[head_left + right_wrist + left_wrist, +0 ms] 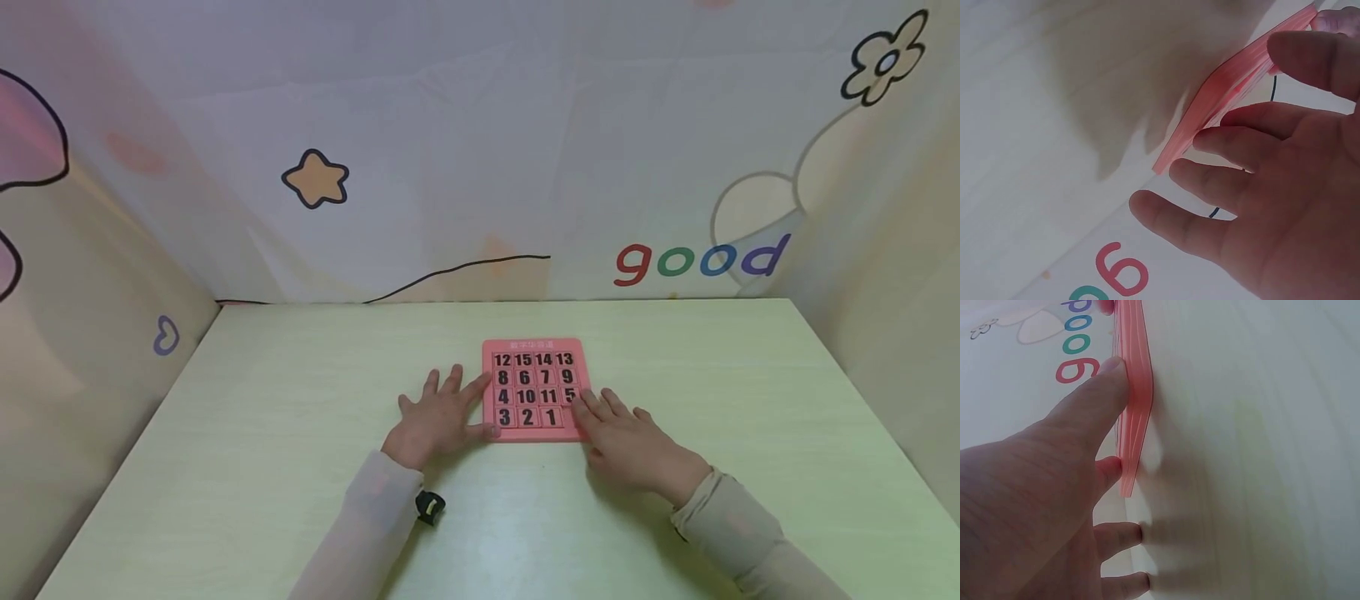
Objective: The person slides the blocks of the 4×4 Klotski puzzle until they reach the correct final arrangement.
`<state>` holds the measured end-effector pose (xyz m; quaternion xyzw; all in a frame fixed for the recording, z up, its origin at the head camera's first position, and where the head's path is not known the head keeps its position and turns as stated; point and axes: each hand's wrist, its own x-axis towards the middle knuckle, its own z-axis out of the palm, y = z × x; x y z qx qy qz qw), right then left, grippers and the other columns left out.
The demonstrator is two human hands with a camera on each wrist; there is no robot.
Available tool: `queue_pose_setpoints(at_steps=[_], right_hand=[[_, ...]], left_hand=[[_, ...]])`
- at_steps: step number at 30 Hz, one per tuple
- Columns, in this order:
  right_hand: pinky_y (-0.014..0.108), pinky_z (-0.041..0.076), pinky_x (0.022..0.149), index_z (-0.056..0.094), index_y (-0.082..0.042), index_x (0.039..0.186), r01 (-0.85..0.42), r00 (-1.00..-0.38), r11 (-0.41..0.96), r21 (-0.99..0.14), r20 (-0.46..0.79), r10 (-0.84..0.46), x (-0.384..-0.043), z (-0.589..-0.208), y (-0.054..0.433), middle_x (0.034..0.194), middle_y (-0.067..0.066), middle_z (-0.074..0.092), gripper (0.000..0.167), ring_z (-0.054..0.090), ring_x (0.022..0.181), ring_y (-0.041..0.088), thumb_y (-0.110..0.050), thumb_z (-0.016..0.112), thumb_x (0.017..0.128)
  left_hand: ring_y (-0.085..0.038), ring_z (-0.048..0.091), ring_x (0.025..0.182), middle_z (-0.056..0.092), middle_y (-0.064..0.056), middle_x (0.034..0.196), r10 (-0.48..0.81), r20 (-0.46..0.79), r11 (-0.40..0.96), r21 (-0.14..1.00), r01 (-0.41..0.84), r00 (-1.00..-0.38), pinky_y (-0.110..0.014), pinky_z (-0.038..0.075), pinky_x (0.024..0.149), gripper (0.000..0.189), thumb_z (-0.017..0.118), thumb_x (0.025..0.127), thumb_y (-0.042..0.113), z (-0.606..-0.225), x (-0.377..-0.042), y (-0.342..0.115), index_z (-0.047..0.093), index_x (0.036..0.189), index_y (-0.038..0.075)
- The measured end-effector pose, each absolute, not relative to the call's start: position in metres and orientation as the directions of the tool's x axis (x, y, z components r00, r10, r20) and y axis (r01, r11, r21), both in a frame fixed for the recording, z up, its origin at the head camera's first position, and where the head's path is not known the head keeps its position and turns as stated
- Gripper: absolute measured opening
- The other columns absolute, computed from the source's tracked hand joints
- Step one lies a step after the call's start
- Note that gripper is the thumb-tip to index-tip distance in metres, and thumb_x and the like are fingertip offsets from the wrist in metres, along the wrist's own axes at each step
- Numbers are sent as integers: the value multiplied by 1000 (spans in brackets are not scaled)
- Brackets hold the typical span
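A pink number slide puzzle [536, 387] lies flat on the table, its black-numbered tiles in rows from 12, 15, 14, 13 at the top to 3, 2, 1 at the bottom. My left hand [437, 422] steadies its left side, thumb at the lower corner and index finger on the edge, the other fingers spread over the table. From the right, my right hand [633, 448] reaches over the lower right, extended fingertips touching around the 5 tile [568, 395] and partly covering it. Both wrist views show the puzzle's pink side edge [1138, 369] [1210, 94].
The pale green table [300, 367] spreads around the puzzle. Behind it rises a light cloth backdrop [450, 167] with a star, a flower and the word "good", and cloth walls flank both sides. A black band [430, 507] sits at the left wrist.
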<state>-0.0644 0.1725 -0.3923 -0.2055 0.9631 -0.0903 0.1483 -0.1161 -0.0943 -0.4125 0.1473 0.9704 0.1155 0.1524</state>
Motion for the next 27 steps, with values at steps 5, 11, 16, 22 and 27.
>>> queue_pose_setpoints(at_steps=[5, 11, 16, 22, 27], right_hand=[[72, 27, 107, 37, 8, 152, -358, -876, 900, -250, -243, -416, -65, -392, 172, 161, 26, 26, 59, 21, 147, 49, -17, 57, 102], [72, 26, 107, 41, 9, 149, -343, -887, 905, -251, -230, -400, -67, -390, 166, 159, 28, 28, 54, 20, 147, 50, -16, 54, 103], [72, 26, 107, 42, 10, 148, -324, -891, 913, -246, -246, -382, -68, -391, 162, 159, 28, 28, 52, 19, 147, 50, -15, 52, 104], [72, 25, 108, 41, 10, 148, -324, -888, 913, -248, -254, -384, -68, -390, 160, 160, 28, 25, 52, 18, 147, 50, -16, 52, 104], [70, 24, 109, 40, 11, 149, -331, -886, 909, -254, -249, -392, -69, -388, 160, 160, 29, 24, 52, 17, 147, 50, -15, 49, 105]], left_hand=[[-47, 16, 149, 22, -13, 166, 322, -272, 928, 278, 246, -907, -81, 22, 101, 83, 65, 90, 62, -412, -116, -93, 31, 160, 34], [-47, 16, 149, 22, -13, 166, 317, -270, 931, 272, 244, -909, -82, 22, 101, 83, 65, 90, 63, -413, -116, -93, 30, 160, 35], [-48, 15, 149, 20, -13, 166, 314, -282, 929, 286, 233, -907, -82, 20, 101, 84, 66, 89, 63, -414, -116, -93, 30, 160, 35], [-48, 15, 149, 20, -14, 166, 319, -271, 928, 286, 241, -908, -82, 21, 101, 84, 65, 90, 63, -414, -115, -94, 30, 160, 35], [-49, 14, 149, 20, -15, 166, 329, -263, 922, 297, 248, -907, -82, 20, 101, 83, 64, 90, 63, -412, -115, -94, 30, 161, 35]])
